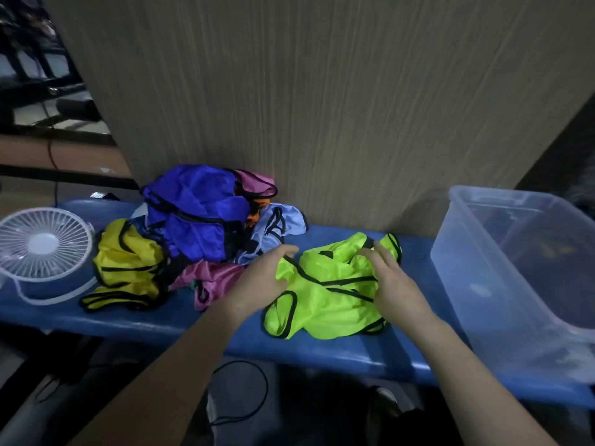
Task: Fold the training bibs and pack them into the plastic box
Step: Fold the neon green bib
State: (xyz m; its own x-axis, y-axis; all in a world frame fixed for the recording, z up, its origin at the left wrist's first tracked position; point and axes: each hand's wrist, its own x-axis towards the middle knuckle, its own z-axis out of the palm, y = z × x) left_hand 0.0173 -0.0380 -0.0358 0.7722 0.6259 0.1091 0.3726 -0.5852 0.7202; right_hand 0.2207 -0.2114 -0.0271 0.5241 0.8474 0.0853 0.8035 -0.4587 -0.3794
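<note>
A crumpled neon green bib (328,294) with black trim lies on the blue bench (322,352) in front of me. My left hand (260,281) hovers at its left edge, fingers spread. My right hand (391,284) rests over its right side, fingers apart, holding nothing I can make out. A pile of bibs sits to the left: dark blue (196,214), yellow (128,268), pink (212,278), light blue (280,226) and a bit of orange. The clear plastic box (483,278) stands at the right end of the bench and looks empty.
A small white desk fan (43,249) stands on the bench's left end. A wood-grain panel (322,107) rises directly behind the bench. Black cables (254,391) lie on the floor below. Dark furniture is at the far left.
</note>
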